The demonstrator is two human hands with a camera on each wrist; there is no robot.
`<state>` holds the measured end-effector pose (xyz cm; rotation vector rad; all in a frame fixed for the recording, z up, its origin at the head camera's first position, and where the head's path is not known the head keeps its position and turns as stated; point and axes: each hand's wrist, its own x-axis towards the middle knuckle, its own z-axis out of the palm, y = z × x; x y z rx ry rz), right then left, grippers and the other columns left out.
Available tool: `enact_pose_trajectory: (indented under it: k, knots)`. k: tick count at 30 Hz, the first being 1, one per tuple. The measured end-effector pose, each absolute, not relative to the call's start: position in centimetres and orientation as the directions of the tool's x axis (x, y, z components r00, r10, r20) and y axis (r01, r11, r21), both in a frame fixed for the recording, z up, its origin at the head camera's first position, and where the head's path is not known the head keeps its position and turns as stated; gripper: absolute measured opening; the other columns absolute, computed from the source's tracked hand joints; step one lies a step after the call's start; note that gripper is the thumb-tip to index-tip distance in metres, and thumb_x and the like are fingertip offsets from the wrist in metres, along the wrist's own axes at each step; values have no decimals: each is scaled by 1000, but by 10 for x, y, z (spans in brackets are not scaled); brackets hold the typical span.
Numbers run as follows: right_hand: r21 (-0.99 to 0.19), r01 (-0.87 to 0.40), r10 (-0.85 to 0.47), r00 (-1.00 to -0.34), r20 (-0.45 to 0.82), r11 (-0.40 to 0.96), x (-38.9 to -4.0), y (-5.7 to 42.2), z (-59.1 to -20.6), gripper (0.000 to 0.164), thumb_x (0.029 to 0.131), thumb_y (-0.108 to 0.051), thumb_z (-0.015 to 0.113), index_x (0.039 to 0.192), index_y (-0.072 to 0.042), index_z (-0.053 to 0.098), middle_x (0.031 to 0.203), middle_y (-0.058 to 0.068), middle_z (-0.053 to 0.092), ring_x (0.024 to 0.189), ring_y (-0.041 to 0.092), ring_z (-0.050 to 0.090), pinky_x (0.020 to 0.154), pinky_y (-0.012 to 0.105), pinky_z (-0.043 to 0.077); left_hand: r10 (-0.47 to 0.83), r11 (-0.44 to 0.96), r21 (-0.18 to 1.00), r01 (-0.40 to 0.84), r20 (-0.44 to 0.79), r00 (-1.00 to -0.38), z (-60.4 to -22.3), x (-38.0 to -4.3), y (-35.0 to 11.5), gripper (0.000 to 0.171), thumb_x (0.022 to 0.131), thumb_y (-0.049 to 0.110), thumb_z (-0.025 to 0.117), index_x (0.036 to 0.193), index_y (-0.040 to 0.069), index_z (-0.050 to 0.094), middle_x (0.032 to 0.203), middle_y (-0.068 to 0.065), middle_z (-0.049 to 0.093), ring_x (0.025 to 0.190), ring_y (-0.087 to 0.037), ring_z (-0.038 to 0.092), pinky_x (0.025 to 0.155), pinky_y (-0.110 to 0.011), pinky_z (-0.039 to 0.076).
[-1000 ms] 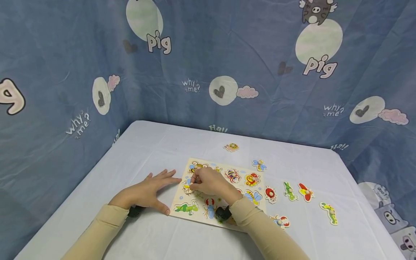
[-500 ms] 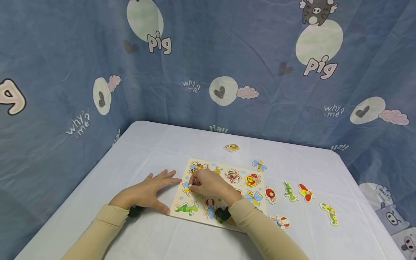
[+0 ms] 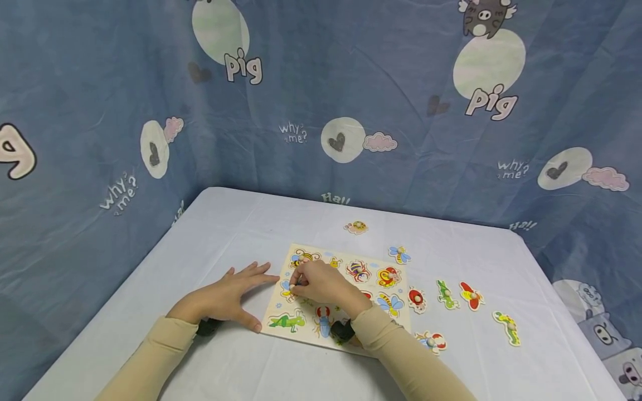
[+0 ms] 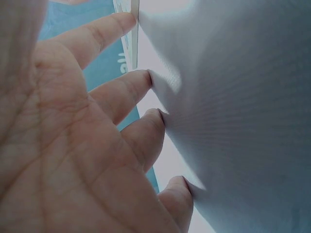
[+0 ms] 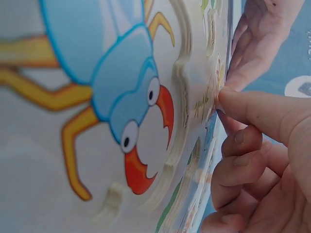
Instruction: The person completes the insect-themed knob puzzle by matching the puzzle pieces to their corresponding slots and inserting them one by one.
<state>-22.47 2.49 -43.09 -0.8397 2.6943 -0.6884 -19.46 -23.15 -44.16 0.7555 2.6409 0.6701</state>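
A wooden insect puzzle board [image 3: 328, 342] lies on the white table. Near its left edge my right hand [image 3: 326, 283] pinches the small knob of a blue-winged insect puzzle piece [image 3: 286, 288] between thumb and forefinger; the hand covers part of that piece. In the right wrist view, the fingertips [image 5: 228, 99] meet low at the board surface, beyond a printed blue beetle [image 5: 129, 82]. My left hand [image 3: 228, 295] is spread at the board's left side, with forefinger and thumb at its edge. The left wrist view shows its fingertips [image 4: 154, 116] resting on the tabletop.
Loose knobbed pieces lie right of the board: a ladybug [image 3: 417, 299], a grasshopper [image 3: 446, 295], a red-winged insect [image 3: 471, 296], a caterpillar [image 3: 507, 328] and a beetle [image 3: 431, 342]. A dragonfly-like piece [image 3: 399, 254] and a snail-like piece [image 3: 356, 227] lie behind it.
The blue-winged piece has shifted slightly under my right fingers and appears flatter on the board. My left hand stays in place.
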Motion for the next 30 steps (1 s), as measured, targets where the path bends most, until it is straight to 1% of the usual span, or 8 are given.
enact_pose_trajectory:
  k: [4, 10, 16, 19, 24, 30]
  knots:
    - [-524, -453, -578, -810, -96, 721, -224, 27, -431, 7, 95, -31, 71, 94, -24, 71, 69, -11, 60, 53, 5, 47, 50, 20, 39, 561, 750, 513, 416, -162, -812, -443, -195, -232, 107, 61, 64, 85, 153, 32, 41, 169, -8, 20, 156, -41, 9, 114, -78, 4]
    - [-577, -415, -564, -820, -99, 704, -223, 39, -426, 9, 94, -33, 71, 98, -25, 72, 65, -7, 59, 51, 7, 46, 49, 22, 38, 563, 749, 510, 423, -153, -812, -444, -195, -232, 106, 61, 65, 85, 153, 33, 42, 168, -8, 21, 156, -41, 10, 114, -78, 4]
    - [-603, -413, -565, -822, -76, 682, -226, 58, -420, 10, 97, -31, 67, 99, -22, 72, 63, -4, 56, 49, 9, 44, 49, 22, 36, 557, 754, 504, 420, -154, -816, -445, -196, -233, 107, 60, 66, 85, 153, 33, 42, 168, -8, 20, 156, -41, 9, 114, -78, 4]
    - [-610, -401, -553, -830, -75, 684, -228, 69, -417, 13, 98, -31, 66, 103, -21, 71, 66, -2, 58, 49, 10, 45, 49, 24, 38, 553, 758, 501, 417, -156, -819, -444, -197, -233, 108, 60, 67, 84, 153, 34, 42, 169, -8, 20, 156, -41, 9, 114, -78, 4]
    - [-614, -400, -542, -839, -55, 681, -231, 87, -414, 19, 98, -30, 66, 110, -17, 72, 73, -1, 62, 51, 12, 49, 49, 25, 42, 555, 754, 508, 416, -153, -818, -443, -197, -233, 108, 59, 66, 85, 152, 33, 42, 169, -8, 20, 156, -41, 9, 115, -78, 3]
    - [-616, -351, -490, -870, -65, 705, -232, 103, -412, 19, 97, -29, 67, 110, -17, 72, 72, 1, 60, 50, 12, 46, 48, 25, 40, 553, 752, 513, 413, -150, -820, -442, -197, -232, 108, 58, 65, 87, 152, 32, 43, 168, -8, 21, 156, -41, 9, 114, -78, 3]
